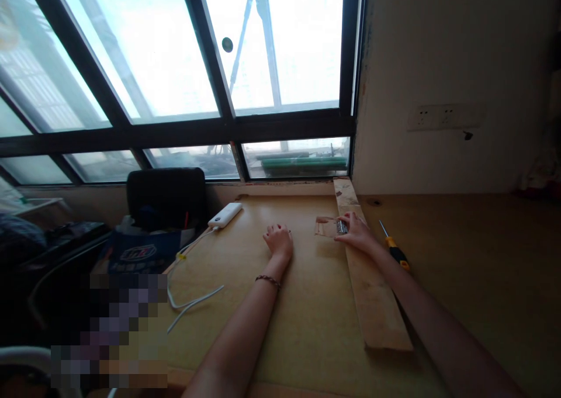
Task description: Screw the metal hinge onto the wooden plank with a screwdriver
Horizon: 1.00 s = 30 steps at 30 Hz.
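Note:
My left hand [279, 239] rests on the wooden tabletop [272, 304] with its fingers curled under, holding nothing that I can see. A beaded bracelet sits on that wrist. My right hand [357, 232] lies on a long wooden plank [372, 293] and pinches a small clear plastic bag [326, 227] with small metal parts inside. The bag lies just left of the plank's far end. A screwdriver with a yellow and black handle [395, 249] lies right of the plank, beside my right forearm.
A white power bank [225, 214] with a white cable [193, 301] lies at the table's far left. A black chair [166, 198] and a dark bag [140, 252] stand left of the table. A window runs along the back; a wall socket [433, 117] is at right.

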Each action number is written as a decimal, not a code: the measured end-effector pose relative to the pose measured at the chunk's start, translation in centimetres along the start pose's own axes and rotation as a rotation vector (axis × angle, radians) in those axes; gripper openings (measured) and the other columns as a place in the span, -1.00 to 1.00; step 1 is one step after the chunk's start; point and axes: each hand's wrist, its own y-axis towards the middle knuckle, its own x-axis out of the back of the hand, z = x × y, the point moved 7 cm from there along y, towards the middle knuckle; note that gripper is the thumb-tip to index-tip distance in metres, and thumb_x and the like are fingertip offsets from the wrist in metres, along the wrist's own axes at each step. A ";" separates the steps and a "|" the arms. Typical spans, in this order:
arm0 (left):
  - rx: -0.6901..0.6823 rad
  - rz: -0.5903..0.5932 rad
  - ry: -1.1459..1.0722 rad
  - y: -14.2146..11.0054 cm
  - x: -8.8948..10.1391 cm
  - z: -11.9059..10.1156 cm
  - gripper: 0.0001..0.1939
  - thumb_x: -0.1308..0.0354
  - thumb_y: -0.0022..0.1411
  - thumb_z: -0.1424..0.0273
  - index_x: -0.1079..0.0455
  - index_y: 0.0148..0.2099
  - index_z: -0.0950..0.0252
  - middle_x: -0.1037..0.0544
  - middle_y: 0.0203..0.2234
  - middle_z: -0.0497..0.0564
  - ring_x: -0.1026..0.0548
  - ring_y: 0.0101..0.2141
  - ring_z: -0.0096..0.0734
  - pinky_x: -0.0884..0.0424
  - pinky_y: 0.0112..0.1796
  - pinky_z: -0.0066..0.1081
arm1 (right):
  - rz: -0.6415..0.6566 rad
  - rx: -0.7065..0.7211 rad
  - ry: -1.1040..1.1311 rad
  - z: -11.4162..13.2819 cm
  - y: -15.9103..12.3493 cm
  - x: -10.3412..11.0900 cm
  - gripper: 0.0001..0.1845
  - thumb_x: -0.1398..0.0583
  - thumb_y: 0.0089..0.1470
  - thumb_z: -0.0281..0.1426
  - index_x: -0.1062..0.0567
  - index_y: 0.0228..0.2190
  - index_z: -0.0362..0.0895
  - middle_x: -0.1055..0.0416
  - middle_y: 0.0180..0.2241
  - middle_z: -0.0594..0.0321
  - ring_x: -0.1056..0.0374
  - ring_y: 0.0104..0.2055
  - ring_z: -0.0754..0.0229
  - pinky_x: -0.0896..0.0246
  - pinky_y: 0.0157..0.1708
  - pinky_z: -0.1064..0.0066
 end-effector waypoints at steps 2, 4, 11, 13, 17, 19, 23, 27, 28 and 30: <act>0.056 -0.028 0.006 -0.1 0.0 0.6 -0.67 0.01 0.15 0.34 -0.35 -0.08 0.40 -0.38 -0.15 0.28 -0.27 -0.07 -0.04 -0.20 -0.15 -0.17 | 0.000 0.004 0.007 -0.1 0.0 0.0 -0.27 -0.35 -0.37 -0.17 -0.33 -0.10 -0.11 -0.29 -0.05 0.11 -0.25 -0.02 0.01 -0.12 -0.03 0.21; 0.103 -0.002 -0.002 -0.1 -0.7 1.1 -0.65 0.02 0.17 0.34 -0.33 -0.07 0.46 -0.38 -0.16 0.30 -0.29 -0.10 -0.06 -0.24 -0.16 -0.20 | 0.001 0.004 0.011 -0.3 0.1 -0.2 -0.28 -0.35 -0.38 -0.18 -0.34 -0.11 -0.11 -0.29 -0.05 0.10 -0.25 -0.01 0.00 -0.12 -0.02 0.20; -0.033 0.115 -0.089 0.5 -3.0 0.4 -0.70 0.16 0.21 0.52 -0.38 -0.16 0.42 -0.44 -0.26 0.22 -0.40 -0.22 -0.26 -0.29 -0.24 -0.38 | 0.009 0.020 -0.010 -1.1 0.4 -0.9 -0.25 -0.34 -0.38 -0.15 -0.34 -0.09 -0.12 -0.29 -0.04 0.08 -0.26 -0.04 -0.02 -0.12 -0.03 0.17; -0.060 0.131 -0.120 0.7 -3.1 0.1 -0.69 0.17 0.22 0.55 -0.39 -0.17 0.42 -0.44 -0.28 0.21 -0.41 -0.23 -0.27 -0.30 -0.26 -0.39 | 0.016 0.021 -0.009 -1.1 0.4 -1.0 -0.24 -0.34 -0.38 -0.14 -0.33 -0.09 -0.12 -0.29 -0.05 0.09 -0.27 -0.05 -0.02 -0.13 -0.04 0.18; -0.094 0.134 -0.171 0.9 -3.0 -0.6 -0.70 0.17 0.22 0.55 -0.39 -0.19 0.42 -0.45 -0.28 0.21 -0.42 -0.25 -0.29 -0.31 -0.27 -0.40 | 0.023 0.026 -0.022 -0.9 0.4 -0.9 -0.25 -0.33 -0.37 -0.14 -0.33 -0.08 -0.14 -0.28 -0.04 0.08 -0.25 -0.02 -0.01 -0.11 -0.01 0.19; -0.112 0.132 -0.192 1.0 -3.1 -0.9 -0.72 0.15 0.21 0.56 -0.40 -0.20 0.41 -0.46 -0.28 0.19 -0.43 -0.26 -0.31 -0.31 -0.27 -0.42 | 0.021 0.025 -0.022 -0.8 0.3 -0.7 -0.25 -0.33 -0.36 -0.14 -0.33 -0.09 -0.14 -0.28 -0.04 0.07 -0.24 -0.01 -0.01 -0.11 -0.01 0.20; -0.145 0.148 -0.243 1.2 -3.4 -1.2 -0.75 0.10 0.21 0.54 -0.42 -0.23 0.36 -0.47 -0.28 0.15 -0.43 -0.23 -0.36 -0.30 -0.22 -0.45 | 0.007 0.025 -0.012 -0.5 0.2 -0.5 -0.27 -0.33 -0.36 -0.15 -0.32 -0.10 -0.11 -0.28 -0.04 0.09 -0.25 -0.01 -0.01 -0.11 -0.01 0.18; -0.123 0.173 -0.311 1.5 -3.7 -0.9 -0.78 0.04 0.19 0.51 -0.45 -0.28 0.36 -0.48 -0.28 0.14 -0.43 -0.23 -0.36 -0.30 -0.18 -0.45 | 0.004 0.020 -0.013 -0.4 0.1 -0.4 -0.28 -0.34 -0.37 -0.17 -0.32 -0.11 -0.10 -0.31 -0.05 0.10 -0.26 -0.03 -0.01 -0.12 -0.03 0.18; -0.111 0.173 -0.336 1.5 -3.8 -0.8 -0.80 0.02 0.18 0.51 -0.45 -0.26 0.37 -0.48 -0.28 0.14 -0.43 -0.22 -0.37 -0.30 -0.16 -0.45 | 0.002 0.020 -0.014 -0.3 0.1 -0.3 -0.29 -0.34 -0.37 -0.18 -0.32 -0.11 -0.10 -0.31 -0.05 0.10 -0.26 -0.03 -0.01 -0.13 -0.04 0.19; -0.081 0.161 -0.401 1.7 -3.8 -0.5 -0.80 -0.03 0.15 0.51 -0.43 -0.19 0.38 -0.48 -0.24 0.13 -0.43 -0.23 -0.40 -0.30 -0.15 -0.46 | -0.003 0.023 -0.015 -0.2 0.1 -0.3 -0.30 -0.34 -0.37 -0.18 -0.33 -0.12 -0.10 -0.31 -0.06 0.10 -0.26 -0.03 -0.01 -0.13 -0.04 0.19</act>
